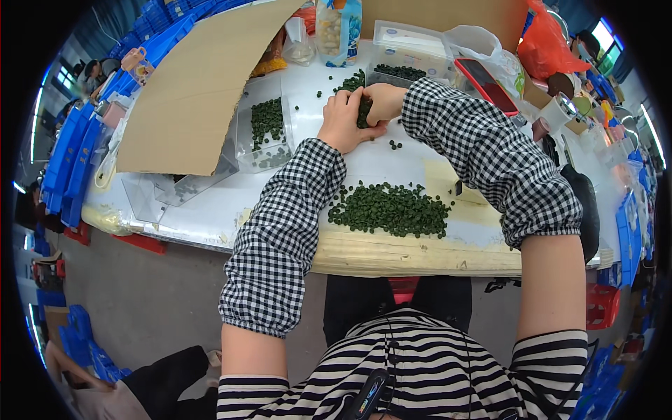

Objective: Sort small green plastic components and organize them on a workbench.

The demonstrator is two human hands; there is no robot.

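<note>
Blue plastic crates (pixel 73 161) are lining the left side of a busy workshop, and a white worktable with a yellowed front edge (pixel 374 164) is filling the middle. Toward its far side, the bare left hand (pixel 341 120) and the bare right hand (pixel 385 103) are pressing together around a clump of small, round, dark green pieces (pixel 364 112); their undersides are hiding from view, so I cannot tell whether any fingers are pinching. More pieces are lying in a loose dark green pile (pixel 388 210) nearer the body and in a clear plastic tray (pixel 243 136) to the left. If the hands were parting unevenly, the clump could be spilling; the black-and-white checked left sleeve (pixel 269 245), hanging close by the pile, could be sweeping pieces over the front edge. Printing is showing on a blue-and-clear plastic pouch (pixel 334 38), but nothing is reading clearly.
</note>
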